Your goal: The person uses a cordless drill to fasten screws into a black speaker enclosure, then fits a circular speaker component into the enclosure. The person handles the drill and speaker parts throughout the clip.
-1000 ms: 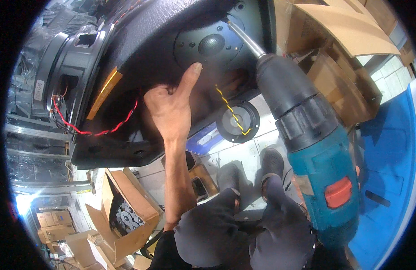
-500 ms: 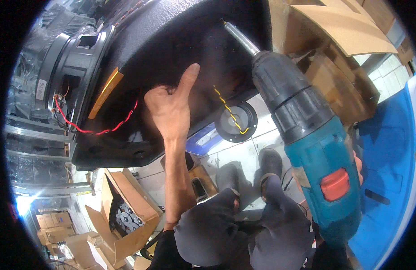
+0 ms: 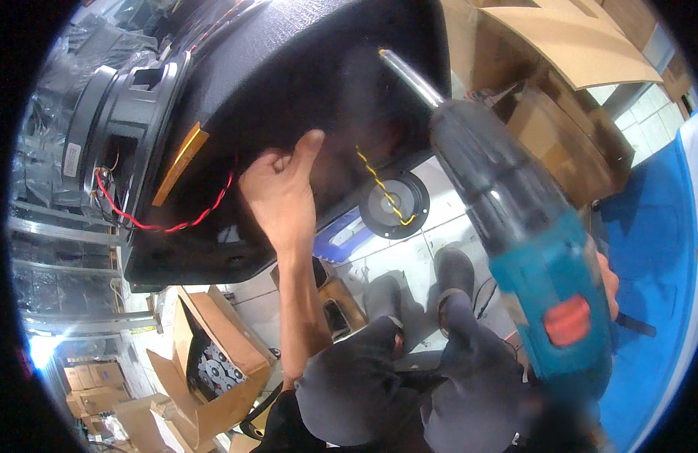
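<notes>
A teal and black cordless drill (image 3: 545, 249) slants up across the right side, its long silver bit in front of the black speaker cabinet (image 3: 228, 98). My right hand (image 3: 607, 283) is wrapped round it, mostly hidden behind its body. My left hand (image 3: 279, 192) is before the cabinet's dark face, fingers curled in and thumb raised; anything inside them is hidden. Left of it a red and black twisted wire (image 3: 175, 227) runs to a large speaker driver (image 3: 137, 113). A yellow and black wire (image 3: 375, 178) hangs over a small round speaker (image 3: 417, 200).
An orange-yellow strip (image 3: 180, 164) lies along the cabinet's left part. Cardboard boxes (image 3: 591, 143) stand at the right, beside a blue surface (image 3: 651, 226). At lower left an open carton (image 3: 239, 340) holds grey round parts. My legs and feet are below the cabinet.
The drill has shifted slightly down and right, its body now blurred. My left hand has dropped a little, still curled with its thumb out.
</notes>
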Demonstrator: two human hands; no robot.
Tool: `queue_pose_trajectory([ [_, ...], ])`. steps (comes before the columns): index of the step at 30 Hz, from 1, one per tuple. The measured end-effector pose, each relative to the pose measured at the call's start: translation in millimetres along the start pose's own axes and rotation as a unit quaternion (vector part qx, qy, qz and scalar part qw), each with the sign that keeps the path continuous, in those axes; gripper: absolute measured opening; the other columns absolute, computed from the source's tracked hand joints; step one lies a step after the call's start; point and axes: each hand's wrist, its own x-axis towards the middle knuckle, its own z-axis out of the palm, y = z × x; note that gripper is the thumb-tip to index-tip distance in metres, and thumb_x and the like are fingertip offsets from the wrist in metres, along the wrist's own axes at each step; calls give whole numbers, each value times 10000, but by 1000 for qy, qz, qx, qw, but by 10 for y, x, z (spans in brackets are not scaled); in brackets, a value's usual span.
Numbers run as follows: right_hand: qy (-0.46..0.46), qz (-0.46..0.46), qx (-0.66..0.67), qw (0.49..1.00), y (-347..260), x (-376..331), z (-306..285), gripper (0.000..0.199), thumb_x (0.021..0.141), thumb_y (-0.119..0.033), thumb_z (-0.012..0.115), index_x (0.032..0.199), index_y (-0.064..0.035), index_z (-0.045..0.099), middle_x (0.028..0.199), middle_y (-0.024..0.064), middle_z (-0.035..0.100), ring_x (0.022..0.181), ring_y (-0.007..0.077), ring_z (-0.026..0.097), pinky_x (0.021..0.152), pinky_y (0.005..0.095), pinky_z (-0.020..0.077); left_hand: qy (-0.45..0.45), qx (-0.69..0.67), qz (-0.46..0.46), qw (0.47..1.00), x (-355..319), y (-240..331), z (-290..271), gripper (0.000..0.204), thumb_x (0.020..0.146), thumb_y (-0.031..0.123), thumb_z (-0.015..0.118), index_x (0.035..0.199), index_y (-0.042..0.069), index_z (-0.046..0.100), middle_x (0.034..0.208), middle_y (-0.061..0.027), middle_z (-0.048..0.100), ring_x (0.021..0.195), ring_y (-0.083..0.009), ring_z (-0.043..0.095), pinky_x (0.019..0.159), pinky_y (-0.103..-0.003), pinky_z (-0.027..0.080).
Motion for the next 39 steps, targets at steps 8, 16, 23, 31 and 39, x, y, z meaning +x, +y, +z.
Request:
queue_pose_trajectory([
  [8,-29,57,-59,996,242,245,529,277,700,-488,769,882,-280,748,911,-98,709,834,82,685,643,292,526,-83,-277,-213,933,-647,-69,-305,296,956,241,619,1036,-43,594,574,77,298,478,-27,256,434,-213,209],
  [16,-58,33,-79,995,424,518,1179,360,608,-560,800,839,-289,746,828,-113,697,766,55,674,582,262,495,-193,-439,-478,736,-895,-416,-440,385,913,110,547,1251,-54,463,906,-63,515,837,-153,481,766,-313,402],
  [23,-64,-37,-92,993,592,572,1406,434,528,-624,826,801,-298,743,755,-126,687,707,31,664,528,236,467,-238,-413,-449,756,-1016,-366,-378,368,956,134,534,1254,-79,498,988,-117,618,854,-179,545,775,-317,433],
  [31,-25,-116,-25,993,622,589,1477,318,540,-432,869,717,-202,738,644,-86,672,596,45,651,479,225,462,-266,-385,-387,794,-981,-301,-296,293,1008,276,534,1086,-3,578,847,-97,637,660,-122,479,592,-254,370],
  [39,13,-328,196,924,924,672,1587,238,650,-364,825,734,-187,689,668,-82,627,611,55,613,498,242,415,-239,-375,-351,824,-967,-277,-203,225,997,208,565,1050,1,635,783,-22,593,620,-69,422,558,-217,328],
])
